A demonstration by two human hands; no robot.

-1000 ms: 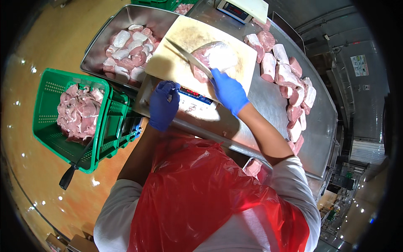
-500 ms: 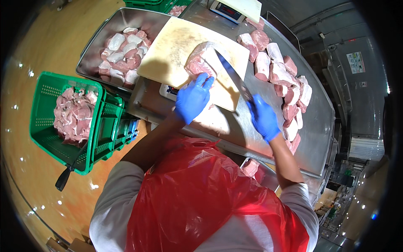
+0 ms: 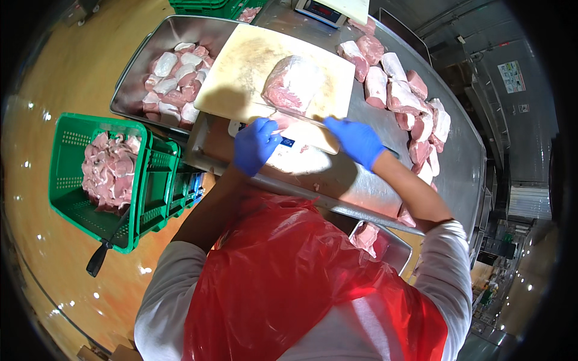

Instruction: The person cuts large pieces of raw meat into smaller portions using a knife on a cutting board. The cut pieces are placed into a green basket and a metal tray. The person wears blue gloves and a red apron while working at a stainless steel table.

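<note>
A pale-topped block of raw meat (image 3: 294,84) lies on the cream cutting board (image 3: 241,63). Just below its near edge, my left hand (image 3: 257,146), in a blue glove, is closed on a thin pink strip of meat (image 3: 280,121), mostly hidden by the fingers. My right hand (image 3: 356,142), also blue-gloved, is wrapped round a knife at the board's near right corner. The knife's blade (image 3: 306,119) shows nearly edge-on, pointing left along the near side of the meat block toward my left hand.
Several meat blocks (image 3: 404,99) lie on the steel table to the right. A steel tub (image 3: 125,90) of cut pieces stands left of the board, beside a green crate (image 3: 60,174) of trimmings. Scales stand at the back (image 3: 319,13) and under the board (image 3: 288,142). A small tray (image 3: 394,253) holds meat.
My left hand has come off the meat block, moving nearer and closing. My right hand has moved left and turned the knife from pointing up over the block to lying along its near edge.
</note>
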